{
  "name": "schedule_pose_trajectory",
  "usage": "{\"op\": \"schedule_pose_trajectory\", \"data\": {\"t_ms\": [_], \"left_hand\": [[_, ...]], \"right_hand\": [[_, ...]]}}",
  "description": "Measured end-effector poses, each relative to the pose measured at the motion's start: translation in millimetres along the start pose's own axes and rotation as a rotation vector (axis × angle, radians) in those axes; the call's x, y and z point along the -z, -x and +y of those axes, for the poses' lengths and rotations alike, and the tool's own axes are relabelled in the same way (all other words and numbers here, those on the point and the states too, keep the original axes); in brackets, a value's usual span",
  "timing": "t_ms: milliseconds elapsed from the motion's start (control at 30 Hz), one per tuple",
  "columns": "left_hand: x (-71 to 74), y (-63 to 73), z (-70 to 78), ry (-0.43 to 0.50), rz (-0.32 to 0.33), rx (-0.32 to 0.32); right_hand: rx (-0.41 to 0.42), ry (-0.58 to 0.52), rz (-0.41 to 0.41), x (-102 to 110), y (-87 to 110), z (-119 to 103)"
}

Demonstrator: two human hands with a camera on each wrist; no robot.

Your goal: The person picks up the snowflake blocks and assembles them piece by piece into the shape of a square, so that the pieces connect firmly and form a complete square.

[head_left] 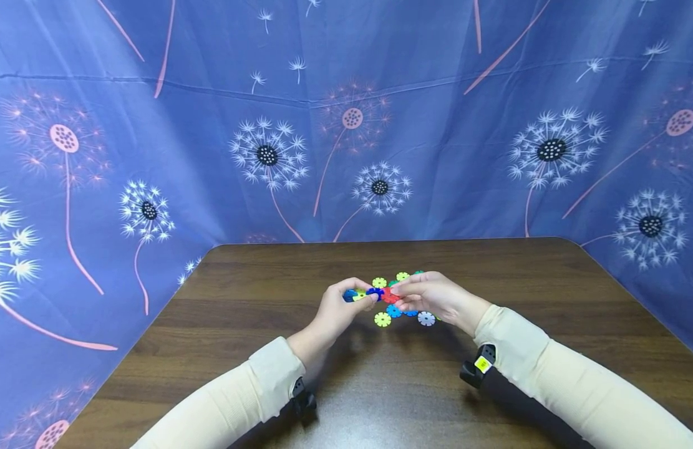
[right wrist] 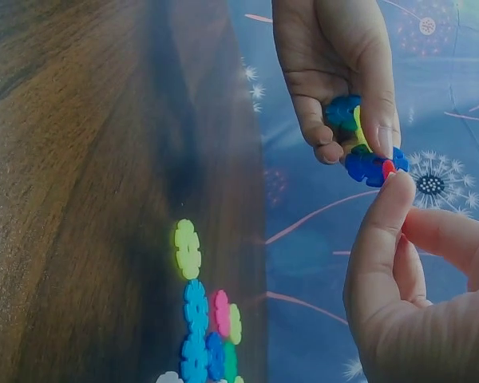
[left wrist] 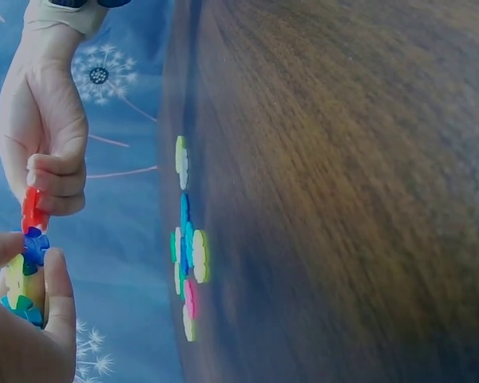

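Note:
Above the table, my left hand (head_left: 336,310) grips a short chain of notched plastic snowflake discs. The chain has a dark blue disc (right wrist: 366,166) at the end towards the right hand, a yellow disc (right wrist: 360,130) in the middle and a teal-blue disc (right wrist: 342,112) at the far end. Between thumb and fingers, my right hand (head_left: 444,300) pinches a red snowflake disc (left wrist: 33,211). The red disc's edge meets the dark blue one; how deep their slots sit in each other, I cannot tell. Fingers partly cover the chain.
Loose snowflake discs lie on the brown wooden table (head_left: 256,287) behind and below the hands, among them a yellow one (head_left: 382,320), a white one (head_left: 426,318), a light blue one (head_left: 393,310) and a pink one (right wrist: 222,313). A blue dandelion-print cloth (head_left: 324,75) hangs behind the table.

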State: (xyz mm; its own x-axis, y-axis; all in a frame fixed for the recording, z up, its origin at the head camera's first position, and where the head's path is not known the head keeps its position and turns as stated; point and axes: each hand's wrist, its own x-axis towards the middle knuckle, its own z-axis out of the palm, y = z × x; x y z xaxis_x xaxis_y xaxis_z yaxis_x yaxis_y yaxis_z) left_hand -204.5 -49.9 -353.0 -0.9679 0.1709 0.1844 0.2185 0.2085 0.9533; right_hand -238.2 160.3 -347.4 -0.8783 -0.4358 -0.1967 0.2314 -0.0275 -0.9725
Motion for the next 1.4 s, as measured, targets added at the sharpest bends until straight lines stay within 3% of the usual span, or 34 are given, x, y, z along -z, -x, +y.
{"op": "schedule_pose_trajectory", "data": {"t_ms": [133,267,733,1133,1400], "left_hand": [[-1.6,-8.6,-17.8,0.012,0.002,-0.014],[-1.7,-10.0,-24.6,0.064,-0.002,-0.007],[-5.8,-11.6,-24.0,0.122,-0.062,-0.004],[-6.0,-12.0,-29.5,0.097,-0.044,0.014],[1.9,-10.6,-34.6,0.053,-0.09,0.006]], "right_hand": [[0.001,0.022,0.018,-1,-1.7,0],[0.002,0.034,0.016,-4,-2.2,0],[-0.007,0.069,0.055,-8,-0.2,-3],[-0.014,-0.018,0.05,-14,-4.0,3],[-0.035,-0.015,0.039,-17,-6.3,8]]}}
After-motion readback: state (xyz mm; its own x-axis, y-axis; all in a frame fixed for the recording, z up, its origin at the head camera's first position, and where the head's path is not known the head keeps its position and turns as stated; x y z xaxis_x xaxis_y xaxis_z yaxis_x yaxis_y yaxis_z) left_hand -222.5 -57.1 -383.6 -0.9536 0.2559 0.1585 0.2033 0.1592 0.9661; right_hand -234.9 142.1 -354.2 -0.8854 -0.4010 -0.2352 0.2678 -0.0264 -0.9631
